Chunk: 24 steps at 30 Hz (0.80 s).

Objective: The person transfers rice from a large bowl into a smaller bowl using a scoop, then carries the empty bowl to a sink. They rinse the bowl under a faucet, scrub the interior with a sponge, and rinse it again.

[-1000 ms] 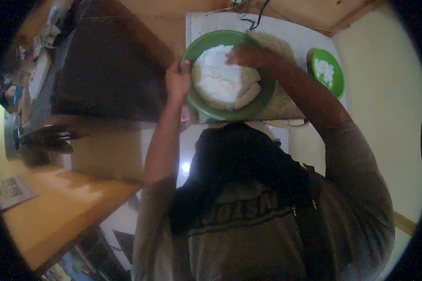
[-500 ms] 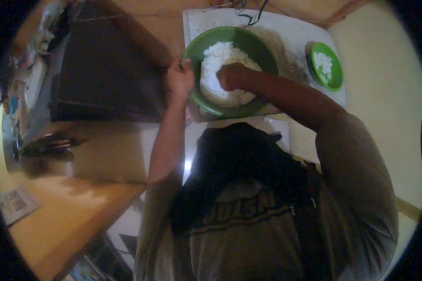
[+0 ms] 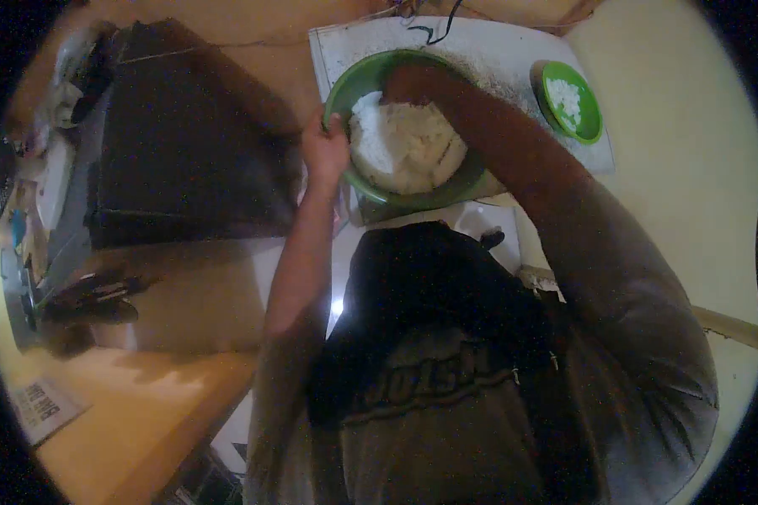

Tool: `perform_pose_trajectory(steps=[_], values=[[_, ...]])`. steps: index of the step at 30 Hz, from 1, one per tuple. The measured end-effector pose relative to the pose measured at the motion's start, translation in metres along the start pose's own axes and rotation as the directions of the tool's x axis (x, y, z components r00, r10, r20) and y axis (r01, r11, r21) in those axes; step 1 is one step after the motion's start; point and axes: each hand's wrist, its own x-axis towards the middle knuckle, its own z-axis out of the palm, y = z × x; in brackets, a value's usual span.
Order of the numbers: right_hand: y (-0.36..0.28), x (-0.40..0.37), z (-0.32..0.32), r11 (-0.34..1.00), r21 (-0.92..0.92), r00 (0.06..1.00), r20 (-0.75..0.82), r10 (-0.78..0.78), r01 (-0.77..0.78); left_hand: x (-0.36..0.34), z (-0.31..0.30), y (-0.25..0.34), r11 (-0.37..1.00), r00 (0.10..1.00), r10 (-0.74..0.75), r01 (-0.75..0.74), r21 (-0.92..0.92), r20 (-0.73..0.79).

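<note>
A large green bowl (image 3: 377,193) holds a pale, lumpy dough (image 3: 425,147) with loose white flour (image 3: 370,126) along its left side. My left hand (image 3: 325,148) grips the bowl's left rim, thumb over the edge. Deep at the far side of the bowl is my right hand (image 3: 408,84), against the far edge of the dough. Its fingers are dark and mostly hidden, so their pose does not show.
A small bright green bowl (image 3: 599,129) with white pieces in it stands right of the big bowl, on the same white surface (image 3: 501,50). A dark cable (image 3: 445,32) lies behind. To the left is a large dark box-like object (image 3: 194,151), and below it a wooden top (image 3: 135,404).
My right hand has moved from the middle of the bowl to its far side. More pale dough now shows near me. My left hand still grips the rim.
</note>
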Motion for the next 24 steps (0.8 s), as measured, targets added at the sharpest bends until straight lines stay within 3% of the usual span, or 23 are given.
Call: perform_pose_trajectory(steps=[1, 2, 4, 5, 6, 7, 8, 10, 13, 17, 19, 20, 22, 23, 24], values=[[-0.023, -0.007, -0.003, 0.957, 0.16, 0.969, 0.089, 0.23, -0.242, -0.002, -0.003, 0.006, 0.999, 0.999, 0.029, -0.028, 0.026, -0.029], [-0.038, -0.007, -0.006, 0.957, 0.163, 0.969, 0.102, 0.225, -0.239, -0.004, -0.005, 0.01, 0.997, 0.997, 0.053, -0.05, 0.055, -0.058], [-0.055, -0.006, -0.008, 0.934, 0.039, 0.903, 0.275, 0.331, -0.354, -0.001, -0.009, 0.014, 0.995, 0.997, 0.044, -0.037, 0.095, -0.068], [-0.038, 0.006, 0.013, 0.934, 0.041, 0.903, 0.274, 0.331, -0.355, 0.001, -0.008, 0.014, 0.992, 0.996, 0.043, -0.033, 0.125, -0.078], [-0.005, 0.027, 0.052, 0.996, 0.067, 0.982, 0.184, 0.04, -0.053, 0.0, -0.008, 0.019, 0.991, 0.996, 0.046, -0.036, 0.125, -0.081], [0.014, 0.037, 0.073, 0.965, 0.063, 0.961, 0.088, -0.261, 0.256, -0.002, -0.009, 0.024, 0.993, 0.996, 0.022, -0.012, 0.115, -0.086], [0.008, 0.028, 0.071, 0.964, 0.062, 0.961, 0.087, -0.263, 0.259, -0.003, -0.009, 0.028, 0.994, 0.996, -0.004, 0.014, 0.106, -0.089], [-0.019, -0.004, 0.064, 0.995, -0.067, 0.984, 0.172, -0.056, 0.068, -0.002, -0.005, 0.023, 0.999, 0.998, -0.019, 0.022, 0.048, -0.056], [-0.016, -0.012, 0.085, 0.962, -0.228, 0.958, 0.273, -0.085, 0.15, -0.01, -0.002, 0.027, 1.0, 1.0, -0.001, 0.001, -0.004, -0.031], [-0.004, -0.068, 0.092, 0.922, -0.298, 0.965, 0.157, -0.209, 0.248, -0.018, 0.003, 0.026, 0.998, 0.994, 0.062, -0.061, 0.009, -0.087], [0.005, -0.086, 0.09, 0.911, -0.322, 0.945, -0.111, -0.307, 0.258, -0.01, 0.005, 0.01, 0.994, 0.992, 0.108, -0.105, 0.04, -0.067], [0.006, -0.089, 0.091, 0.91, -0.323, 0.947, -0.103, -0.305, 0.258, -0.006, 0.008, 0.002, 0.986, 0.987, 0.151, -0.146, 0.074, -0.054], [-0.029, -0.117, 0.081, 0.965, -0.054, 0.931, -0.252, -0.263, 0.258, -0.011, 0.003, 0.02, 0.99, 0.997, 0.072, -0.067, 0.123, -0.034], [-0.051, -0.124, 0.082, 0.969, -0.043, 0.935, -0.255, -0.248, 0.245, -0.011, 0.001, 0.026, 0.984, 1.0, 0.004, -0.002, 0.178, -0.014], [-0.075, -0.127, 0.083, 0.976, -0.173, 0.988, -0.066, -0.143, 0.13, -0.009, 0.002, 0.021, 0.984, 1.0, 0.006, -0.006, 0.177, 0.001]])
